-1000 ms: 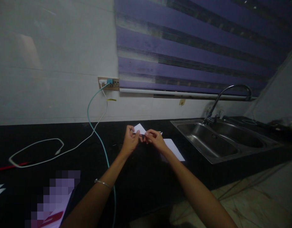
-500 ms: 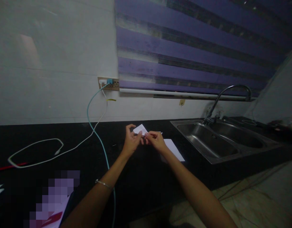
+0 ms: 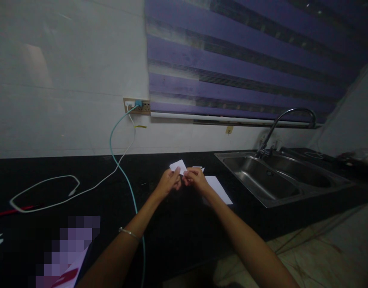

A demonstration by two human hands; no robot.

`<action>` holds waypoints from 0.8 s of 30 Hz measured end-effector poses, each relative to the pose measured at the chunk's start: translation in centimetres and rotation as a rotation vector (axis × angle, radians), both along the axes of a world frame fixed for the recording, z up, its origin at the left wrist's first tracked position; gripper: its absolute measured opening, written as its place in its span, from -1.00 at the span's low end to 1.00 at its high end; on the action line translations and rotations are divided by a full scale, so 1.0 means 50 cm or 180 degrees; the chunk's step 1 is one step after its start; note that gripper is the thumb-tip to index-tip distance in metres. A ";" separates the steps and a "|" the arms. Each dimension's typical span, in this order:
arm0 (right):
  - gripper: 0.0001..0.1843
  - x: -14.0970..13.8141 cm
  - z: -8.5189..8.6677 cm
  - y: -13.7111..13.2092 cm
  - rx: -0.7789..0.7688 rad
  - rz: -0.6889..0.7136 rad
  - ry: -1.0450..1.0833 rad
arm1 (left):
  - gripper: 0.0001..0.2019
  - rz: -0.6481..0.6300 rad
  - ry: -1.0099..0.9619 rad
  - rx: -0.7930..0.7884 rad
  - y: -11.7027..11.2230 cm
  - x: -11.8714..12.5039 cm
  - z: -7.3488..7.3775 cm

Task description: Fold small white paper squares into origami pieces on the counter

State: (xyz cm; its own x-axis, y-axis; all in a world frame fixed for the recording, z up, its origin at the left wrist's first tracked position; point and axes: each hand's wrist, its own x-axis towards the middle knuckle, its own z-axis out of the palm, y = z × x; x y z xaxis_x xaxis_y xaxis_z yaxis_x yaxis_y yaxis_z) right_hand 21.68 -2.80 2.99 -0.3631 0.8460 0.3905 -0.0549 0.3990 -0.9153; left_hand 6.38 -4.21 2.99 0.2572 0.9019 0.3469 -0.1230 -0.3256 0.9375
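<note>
Wears one bracelet (image 3: pixel 129 233) nearer than the fingers. Has one white sheet (image 3: pixel 219 190) to the fingers' right. Pinches one small white paper (image 3: pixel 178 164) with left hand (image 3: pixel 168 182), thumb on top, fingers bent; nips its right edge with right hand (image 3: pixel 198 180), thumb against fingertip. Past the right knuckles, has paper pieces (image 3: pixel 203 169) — too hidden to count; farther right, one double sink (image 3: pixel 261 182); beyond, leftward, two plugs (image 3: pixel 138 103).
</note>
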 end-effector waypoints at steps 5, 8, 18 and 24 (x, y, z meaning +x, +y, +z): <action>-0.51 -0.003 0.005 -0.005 0.0027 -0.0125 -0.0083 | -0.45 -0.0292 0.0073 -0.0120 -0.002 -0.002 0.003; -0.48 -0.001 0.010 -0.008 0.0140 -0.0128 -0.0205 | -0.47 -0.0407 -0.0051 -0.0243 0.000 -0.002 0.003; -0.52 0.003 0.006 -0.005 0.0052 -0.0094 -0.0091 | -0.46 -0.0300 -0.0102 -0.0071 0.014 -0.002 -0.019; -0.66 0.004 0.001 0.002 0.0160 -0.0291 0.0004 | -0.53 -0.0370 0.0051 -0.0017 0.008 -0.004 -0.019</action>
